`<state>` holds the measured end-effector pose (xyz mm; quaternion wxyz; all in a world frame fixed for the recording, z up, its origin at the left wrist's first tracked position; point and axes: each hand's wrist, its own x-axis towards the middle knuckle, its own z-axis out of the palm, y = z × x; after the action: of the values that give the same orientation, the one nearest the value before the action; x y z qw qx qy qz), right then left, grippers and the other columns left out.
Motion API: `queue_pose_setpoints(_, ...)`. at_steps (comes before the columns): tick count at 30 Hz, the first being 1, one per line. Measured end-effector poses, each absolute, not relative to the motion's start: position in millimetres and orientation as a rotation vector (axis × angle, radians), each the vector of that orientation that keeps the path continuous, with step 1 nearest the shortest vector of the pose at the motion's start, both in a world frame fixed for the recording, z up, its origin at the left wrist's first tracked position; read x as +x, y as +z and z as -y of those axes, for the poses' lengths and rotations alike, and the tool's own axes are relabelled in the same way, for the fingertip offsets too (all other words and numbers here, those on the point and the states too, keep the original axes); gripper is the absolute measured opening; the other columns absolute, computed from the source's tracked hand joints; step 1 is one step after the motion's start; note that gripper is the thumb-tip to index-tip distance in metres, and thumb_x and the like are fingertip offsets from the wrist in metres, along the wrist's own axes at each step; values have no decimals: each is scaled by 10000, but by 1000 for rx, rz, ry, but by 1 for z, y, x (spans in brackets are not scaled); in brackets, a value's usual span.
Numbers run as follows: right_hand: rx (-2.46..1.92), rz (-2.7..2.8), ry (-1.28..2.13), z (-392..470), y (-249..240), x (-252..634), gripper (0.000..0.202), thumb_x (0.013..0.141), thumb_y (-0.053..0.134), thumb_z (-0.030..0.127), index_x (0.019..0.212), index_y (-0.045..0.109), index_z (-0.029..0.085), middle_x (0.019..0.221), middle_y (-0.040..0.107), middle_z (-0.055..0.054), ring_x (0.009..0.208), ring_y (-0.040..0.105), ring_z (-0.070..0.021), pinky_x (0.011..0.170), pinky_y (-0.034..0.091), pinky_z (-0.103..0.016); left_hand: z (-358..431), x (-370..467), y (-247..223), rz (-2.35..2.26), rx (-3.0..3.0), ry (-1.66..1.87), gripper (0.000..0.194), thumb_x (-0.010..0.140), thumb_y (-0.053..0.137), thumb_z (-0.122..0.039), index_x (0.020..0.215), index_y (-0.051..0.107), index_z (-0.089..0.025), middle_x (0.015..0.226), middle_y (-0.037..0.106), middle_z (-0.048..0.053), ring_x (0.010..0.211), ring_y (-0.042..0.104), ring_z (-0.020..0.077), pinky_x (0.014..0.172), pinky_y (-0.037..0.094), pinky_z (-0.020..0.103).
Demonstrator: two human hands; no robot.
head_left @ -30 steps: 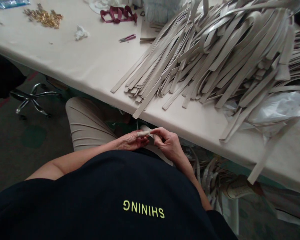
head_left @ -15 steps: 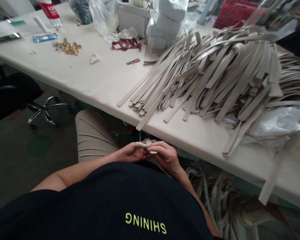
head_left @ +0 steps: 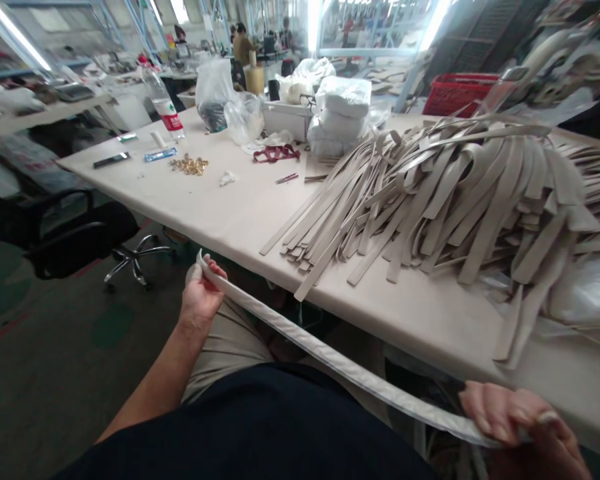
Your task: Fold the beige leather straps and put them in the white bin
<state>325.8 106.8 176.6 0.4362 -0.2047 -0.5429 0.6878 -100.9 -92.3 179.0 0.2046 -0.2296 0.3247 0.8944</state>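
A long, pale beige strap [head_left: 320, 348] stretches across my lap between both hands. My left hand [head_left: 204, 293] pinches it near one end, and a short tip sticks up past the thumb. At the lower right, my right hand [head_left: 523, 423] is closed around the strap farther along, slightly blurred; the strap's far end is hidden there. On the table beyond lies a big heap of similar beige straps [head_left: 430, 207], several with their ends pointing toward the front edge.
The table edge [head_left: 220, 257] runs just beyond my knees. On the table are gold metal pieces [head_left: 193, 165], small snips [head_left: 287, 178], a dark red strap [head_left: 276, 154], a bottle [head_left: 167, 110] and plastic-wrapped bundles [head_left: 343, 110]. An office chair [head_left: 90, 233] stands left; a red basket [head_left: 457, 93] is behind.
My hands were together at my lap; now they are wide apart, left hand up and leftward, right hand far right, with the strap drawn out between them. The view has tilted up.
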Motion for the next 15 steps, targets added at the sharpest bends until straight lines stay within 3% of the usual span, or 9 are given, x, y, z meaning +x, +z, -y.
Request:
queue_pose_setpoints(2, -516, 1364, 1705, -107, 174, 321, 252, 921, 684, 441, 776, 694, 235, 494, 476, 3, 471, 448, -137, 451, 395, -261, 89, -92, 188, -1077, -404, 2530, 270, 1047, 433, -226, 966, 678, -148, 657, 675, -20, 519, 621, 69, 553, 533, 173)
queue_pose_setpoints(4, -509, 1486, 1699, -105, 176, 307, 211, 920, 699, 410, 797, 736, 242, 621, 602, -36, 581, 559, -160, 533, 474, -274, 78, -74, 189, -1242, -115, 2451, 152, 968, 604, -281, 937, 694, -163, 666, 683, -15, 542, 632, 97, 561, 540, 203)
queue_pose_setpoints(7, -490, 1762, 1671, -101, 184, 276, 182, 939, 694, 389, 875, 796, 253, 1010, 726, -87, 923, 674, -225, 803, 554, -330, 54, -37, 183, -1306, 313, 2203, 305, 791, 808, -435, 880, 704, -162, 695, 701, 5, 610, 662, 133, 616, 563, 240)
queue_pose_setpoints(9, -433, 1858, 1693, -100, 190, 254, 204, 964, 665, 404, 933, 807, 261, 1205, 702, -82, 1102, 651, -245, 959, 521, -359, 40, -14, 180, -1322, 553, 1976, 377, 767, 812, -509, 877, 714, -161, 733, 717, 22, 658, 676, 142, 678, 569, 254)
queue_pose_setpoints(12, -304, 1797, 1785, -98, 197, 229, 231, 976, 648, 438, 989, 804, 269, 1442, 578, -56, 1301, 556, -255, 1099, 436, -380, 26, 13, 181, -1396, 888, 1571, 373, 851, 721, -533, 868, 725, -160, 773, 725, 38, 728, 683, 155, 761, 554, 264)
queue_pose_setpoints(15, -219, 1656, 1856, -95, 202, 216, 243, 965, 665, 461, 994, 801, 262, 1432, 589, -54, 1334, 535, -244, 1142, 394, -391, 22, 28, 182, -1426, 1128, 1220, 431, 882, 652, -578, 926, 738, -158, 799, 729, 52, 784, 689, 191, 798, 548, 290)
